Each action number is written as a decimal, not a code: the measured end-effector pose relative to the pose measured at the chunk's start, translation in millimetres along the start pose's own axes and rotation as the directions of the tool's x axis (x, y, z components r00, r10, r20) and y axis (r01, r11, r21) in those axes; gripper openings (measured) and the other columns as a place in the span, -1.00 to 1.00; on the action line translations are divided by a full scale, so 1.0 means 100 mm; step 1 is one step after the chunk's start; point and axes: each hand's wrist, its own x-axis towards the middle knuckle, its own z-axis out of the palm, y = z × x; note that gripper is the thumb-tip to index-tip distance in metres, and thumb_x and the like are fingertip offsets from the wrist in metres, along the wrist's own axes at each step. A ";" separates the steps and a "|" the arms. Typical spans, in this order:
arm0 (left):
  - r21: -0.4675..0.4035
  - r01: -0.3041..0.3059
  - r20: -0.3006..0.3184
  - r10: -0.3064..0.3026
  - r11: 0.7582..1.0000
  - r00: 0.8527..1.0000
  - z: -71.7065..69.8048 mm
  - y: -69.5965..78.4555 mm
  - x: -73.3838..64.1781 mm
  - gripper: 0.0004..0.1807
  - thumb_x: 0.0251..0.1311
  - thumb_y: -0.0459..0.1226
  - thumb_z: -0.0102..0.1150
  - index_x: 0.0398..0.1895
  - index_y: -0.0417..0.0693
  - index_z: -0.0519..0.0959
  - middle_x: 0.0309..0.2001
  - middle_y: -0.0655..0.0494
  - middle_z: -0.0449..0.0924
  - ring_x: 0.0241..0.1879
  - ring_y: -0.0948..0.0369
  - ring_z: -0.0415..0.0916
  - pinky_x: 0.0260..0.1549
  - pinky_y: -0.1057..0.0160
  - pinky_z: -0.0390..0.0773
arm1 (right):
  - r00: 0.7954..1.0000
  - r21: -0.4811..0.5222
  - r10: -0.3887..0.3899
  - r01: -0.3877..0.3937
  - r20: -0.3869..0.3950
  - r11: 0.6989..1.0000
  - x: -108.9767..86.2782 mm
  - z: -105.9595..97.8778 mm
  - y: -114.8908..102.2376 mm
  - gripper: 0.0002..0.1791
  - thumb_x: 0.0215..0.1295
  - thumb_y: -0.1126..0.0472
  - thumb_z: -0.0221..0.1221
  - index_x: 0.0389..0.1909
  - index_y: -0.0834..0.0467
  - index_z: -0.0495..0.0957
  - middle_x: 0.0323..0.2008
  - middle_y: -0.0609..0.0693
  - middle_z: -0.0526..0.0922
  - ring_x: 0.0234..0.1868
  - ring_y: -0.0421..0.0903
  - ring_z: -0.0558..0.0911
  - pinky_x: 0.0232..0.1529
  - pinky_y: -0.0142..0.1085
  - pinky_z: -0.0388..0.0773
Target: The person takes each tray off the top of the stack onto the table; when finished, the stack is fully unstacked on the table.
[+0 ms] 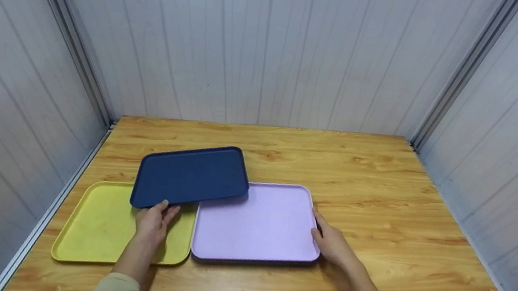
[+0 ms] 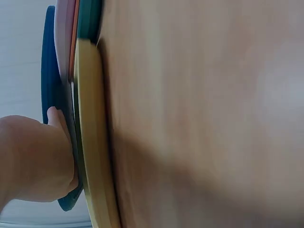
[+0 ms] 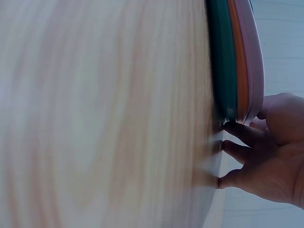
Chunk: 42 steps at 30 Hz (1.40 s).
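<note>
Left fingers (image 1: 172, 213) pinch matte navy tray (image 1: 192, 177) (rounded corners); right fingers (image 3: 243, 134) spread, seemingly touching lilac tray (image 1: 256, 231).

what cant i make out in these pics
Head view: some fingers of the left hand, hidden by the blue tray.
Head view: the tops of the orange layer and green layer, covered by the lilac tray.
Left wrist view: one end of the yellow tray, cut off by the bottom edge.
</note>
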 end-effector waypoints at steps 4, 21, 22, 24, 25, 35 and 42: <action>-0.024 0.004 -0.015 -0.004 1.000 1.000 0.02 0.06 0.08 -0.21 0.48 -0.51 -0.17 0.64 -0.14 -0.26 0.55 -0.17 -0.03 0.46 0.00 0.14 0.17 0.18 0.52 | 1.000 0.001 -0.005 0.005 0.003 1.000 -0.01 0.01 0.01 -0.38 0.53 0.28 0.01 0.55 0.25 0.15 0.40 0.36 0.33 0.32 0.30 0.43 0.37 0.13 0.28; 0.007 -0.095 -0.192 0.094 0.995 0.977 0.19 0.09 0.28 -0.06 0.48 -0.44 -0.05 0.64 0.11 -0.43 0.58 -0.12 -0.02 0.32 -0.06 0.41 0.12 0.19 0.56 | 1.000 -0.012 -0.009 0.009 -0.009 1.000 -0.02 0.00 0.01 -0.38 0.52 0.28 0.02 0.54 0.25 0.16 0.39 0.36 0.34 0.30 0.30 0.45 0.35 0.13 0.30; -0.001 -0.114 -0.207 0.111 0.994 0.972 0.20 0.08 0.28 -0.03 0.46 -0.47 -0.04 0.64 0.16 -0.43 0.57 -0.12 0.01 0.30 -0.08 0.43 0.11 0.16 0.57 | 1.000 -0.011 -0.005 0.005 -0.003 1.000 -0.02 0.00 0.01 -0.38 0.53 0.27 0.02 0.55 0.24 0.15 0.39 0.36 0.34 0.31 0.29 0.45 0.36 0.12 0.30; -0.031 -0.150 -0.228 0.139 0.988 0.964 0.21 0.09 0.28 0.04 0.41 -0.53 -0.02 0.64 0.27 -0.43 0.57 -0.14 0.00 0.30 -0.09 0.43 0.08 0.12 0.59 | 1.000 -0.012 -0.007 0.007 0.001 1.000 -0.02 0.00 0.01 -0.37 0.53 0.27 0.02 0.55 0.24 0.14 0.40 0.36 0.33 0.31 0.28 0.45 0.36 0.12 0.30; -0.047 -0.166 -0.232 0.151 0.985 0.961 0.21 0.09 0.27 0.07 0.39 -0.56 -0.02 0.64 0.33 -0.43 0.57 -0.15 -0.02 0.31 -0.09 0.42 0.08 0.09 0.59 | 1.000 -0.010 -0.008 0.008 -0.001 1.000 -0.02 0.00 0.01 -0.37 0.53 0.28 0.02 0.55 0.24 0.14 0.40 0.36 0.33 0.31 0.28 0.45 0.36 0.12 0.29; -0.288 -0.196 -0.225 0.133 0.937 0.965 0.27 0.17 0.28 0.08 0.40 -0.62 -0.14 0.60 0.61 -0.32 0.62 -0.03 -0.32 0.51 0.04 0.09 0.26 -0.02 0.42 | 1.000 -0.010 -0.015 0.015 -0.011 1.000 0.00 0.00 0.00 -0.37 0.53 0.28 0.02 0.55 0.23 0.15 0.39 0.36 0.34 0.32 0.29 0.43 0.37 0.11 0.28; -0.413 -0.168 -0.199 0.091 0.895 0.976 0.29 0.20 0.38 -0.08 0.53 -0.44 -0.20 0.56 0.76 -0.27 0.63 0.15 -0.47 0.53 0.08 0.03 0.34 -0.05 0.30 | 1.000 -0.021 -0.014 0.014 -0.014 1.000 0.00 0.00 0.02 -0.38 0.52 0.28 0.04 0.54 0.24 0.17 0.35 0.40 0.38 0.29 0.30 0.47 0.34 0.13 0.32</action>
